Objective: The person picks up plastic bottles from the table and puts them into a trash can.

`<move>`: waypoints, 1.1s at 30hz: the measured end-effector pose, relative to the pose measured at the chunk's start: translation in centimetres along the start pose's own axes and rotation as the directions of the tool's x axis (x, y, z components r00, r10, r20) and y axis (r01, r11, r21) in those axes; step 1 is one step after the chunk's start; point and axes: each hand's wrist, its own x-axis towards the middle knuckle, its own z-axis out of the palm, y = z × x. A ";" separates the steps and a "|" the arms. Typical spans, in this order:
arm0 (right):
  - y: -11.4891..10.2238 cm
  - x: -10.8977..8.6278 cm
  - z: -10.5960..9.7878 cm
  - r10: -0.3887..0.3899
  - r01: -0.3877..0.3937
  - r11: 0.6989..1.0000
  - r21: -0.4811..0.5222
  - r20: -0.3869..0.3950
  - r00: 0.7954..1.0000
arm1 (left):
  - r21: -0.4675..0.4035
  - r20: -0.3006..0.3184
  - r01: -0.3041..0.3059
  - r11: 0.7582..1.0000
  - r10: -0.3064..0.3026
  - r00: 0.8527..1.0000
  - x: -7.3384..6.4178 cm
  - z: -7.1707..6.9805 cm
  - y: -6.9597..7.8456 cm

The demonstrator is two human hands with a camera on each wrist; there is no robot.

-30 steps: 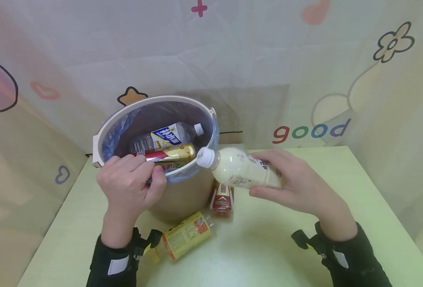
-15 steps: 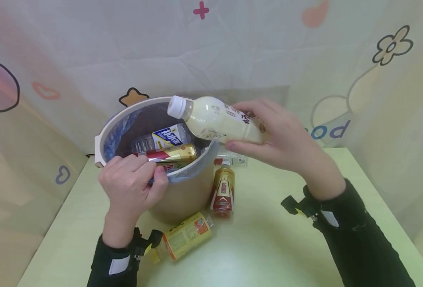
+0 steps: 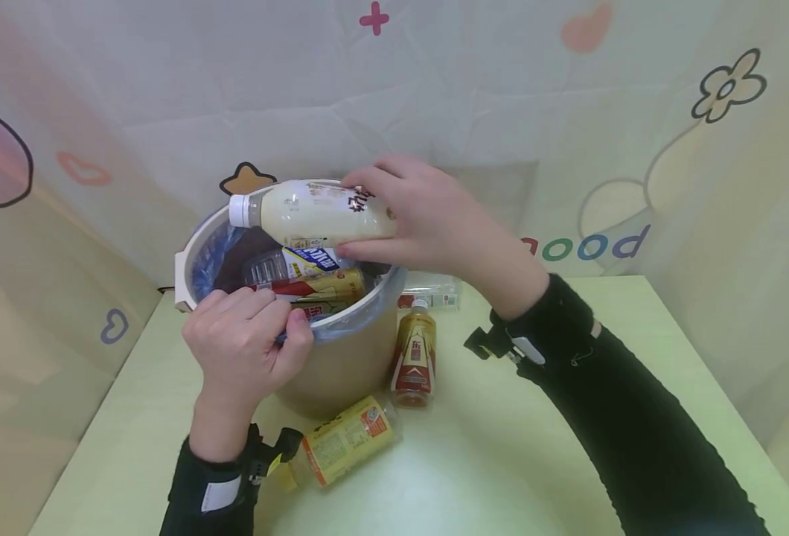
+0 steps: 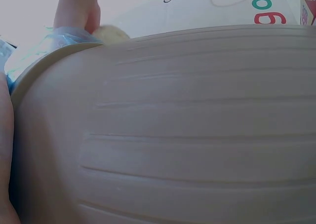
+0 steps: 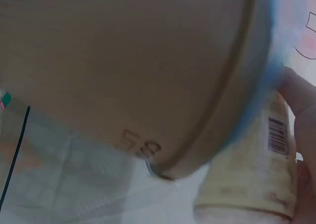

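Note:
A beige trash bin [image 3: 341,365] lined with a blue plastic bag [image 3: 210,264] stands on the table. My left hand [image 3: 243,335] grips its near rim, fingers curled over the edge. Above the bin's mouth, my right hand [image 3: 421,216] holds a white-capped bottle of pale cream drink [image 3: 321,212] lying sideways, cap to the left. Inside the bin lie a clear bottle with a blue and white label [image 3: 267,268] and a gold and red can [image 3: 334,286]. The right wrist view shows the cream bottle [image 5: 247,174] beside the bin's rim.
Beside the bin, a red and gold bottle [image 3: 414,357] lies on the table [image 3: 515,447]. A yellow-labelled bottle [image 3: 350,439] lies in front of the bin. Behind on the right is a clear bottle [image 3: 438,290]. A printed curtain [image 3: 468,89] hangs at the back.
My right hand has carried the cream bottle up and left, from the bin's right side to over its mouth. The left hand keeps its grip on the rim.

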 end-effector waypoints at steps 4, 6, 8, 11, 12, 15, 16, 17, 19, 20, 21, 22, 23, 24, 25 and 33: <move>-0.5 1.5 1.0 -0.022 0.022 1.000 -0.016 0.005 1.000 | 0.001 0.022 -0.001 1.000 0.001 1.000 -0.1 -0.1 -0.3; -0.7 2.1 1.4 -0.034 0.034 0.999 -0.021 0.006 0.999 | 0.005 0.026 -0.002 1.000 0.002 1.000 -0.1 -0.1 -0.3; -0.9 2.7 1.8 -0.040 0.041 0.998 -0.037 0.021 0.999 | 0.010 0.024 -0.003 1.000 0.003 1.000 -0.2 -0.1 -0.3; -1.2 3.3 2.2 -0.050 0.054 0.996 -0.077 0.046 0.998 | 0.016 0.016 -0.006 1.000 0.005 1.000 -0.1 -0.1 -0.3; -1.2 3.5 2.4 -0.050 0.055 0.995 -0.088 0.055 0.997 | 0.016 0.013 -0.006 1.000 0.006 1.000 -0.1 0.0 -0.3; -1.5 4.0 2.8 -0.058 0.067 0.992 -0.111 0.083 0.995 | 0.018 0.007 -0.009 1.000 0.009 1.000 -0.1 0.0 -0.2; -1.6 4.1 2.9 -0.058 0.069 0.991 -0.115 0.095 0.994 | 0.018 0.008 -0.009 1.000 0.009 1.000 -0.1 0.0 -0.2; -1.7 4.2 3.0 -0.056 0.069 0.990 -0.122 0.110 0.992 | 0.018 0.008 -0.010 1.000 0.010 1.000 -0.1 0.0 -0.2; -2.0 4.3 3.2 -0.051 0.069 0.989 -0.128 0.140 0.989 | 0.018 0.010 -0.011 1.000 0.010 1.000 -0.1 0.0 -0.2; -2.1 4.4 3.3 -0.043 0.063 0.990 -0.124 0.160 0.986 | 0.017 0.011 -0.010 1.000 0.010 1.000 -0.1 0.0 -0.3; -2.2 4.4 3.4 -0.035 0.057 0.991 -0.122 0.178 0.983 | 0.016 0.010 -0.010 1.000 0.009 1.000 -0.1 0.0 -0.3; -2.2 4.5 3.6 -0.027 0.052 0.991 -0.120 0.199 0.980 | 0.014 0.009 -0.010 1.000 0.009 1.000 -0.1 0.0 -0.3; -2.3 4.6 3.8 -0.019 0.046 0.992 -0.120 0.218 0.976 | 0.013 0.005 -0.010 1.000 0.010 1.000 -0.1 0.0 -0.3; -2.3 4.6 3.9 -0.010 0.039 0.992 -0.119 0.237 0.971 | 0.011 0.004 -0.011 1.000 0.010 1.000 -0.1 0.0 -0.3; -2.2 4.7 4.2 -0.002 0.033 0.993 -0.117 0.253 0.967 | 0.009 0.003 -0.011 1.000 0.011 1.000 -0.1 0.0 -0.3; -1.5 4.9 6.1 0.045 0.004 0.988 -0.156 0.308 0.950 | 0.005 -0.002 -0.019 1.000 0.019 1.000 0.0 -0.1 -0.2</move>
